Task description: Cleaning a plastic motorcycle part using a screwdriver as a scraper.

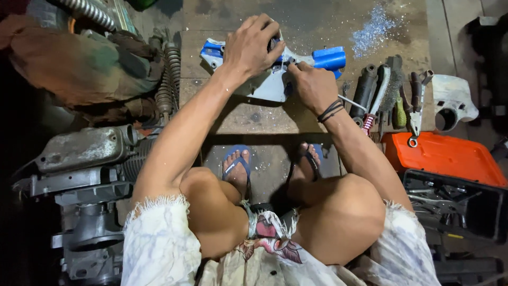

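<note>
As both hands (280, 63) clasp the metal part (270, 82), tools (391, 95) lie near

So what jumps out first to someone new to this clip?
Both hands meet top centre: the left hand presses down on a blue-and-grey metal part, and the right hand works at it. An orange toolbox lid glows at right, and an engine block lies at left.
</note>
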